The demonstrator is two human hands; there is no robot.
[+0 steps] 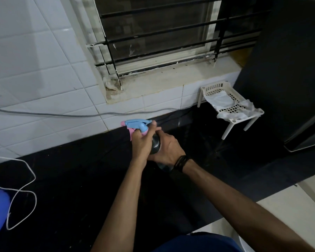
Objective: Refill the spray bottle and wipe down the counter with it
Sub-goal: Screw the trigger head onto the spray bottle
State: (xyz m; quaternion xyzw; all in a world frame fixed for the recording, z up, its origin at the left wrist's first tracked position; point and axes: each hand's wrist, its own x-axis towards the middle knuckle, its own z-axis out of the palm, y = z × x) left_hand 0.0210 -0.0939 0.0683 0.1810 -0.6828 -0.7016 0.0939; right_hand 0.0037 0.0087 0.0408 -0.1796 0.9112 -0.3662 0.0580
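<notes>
Spray bottle (155,144) sat at mid-frame above the black counter (71,179), gripped by both hands. The left hand (141,142) was curled shut around its neck under the blue-and-pink trigger head (137,125). The right hand (168,149) was wrapped tight around the dark body. A white basket rack (227,100) stood at the right.

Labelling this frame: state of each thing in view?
spray bottle: held over the counter, tilted, nozzle pointing left
left hand: closed on the spray head
right hand: closed around the bottle body
white basket rack: standing on the counter, crumpled bag inside
</notes>
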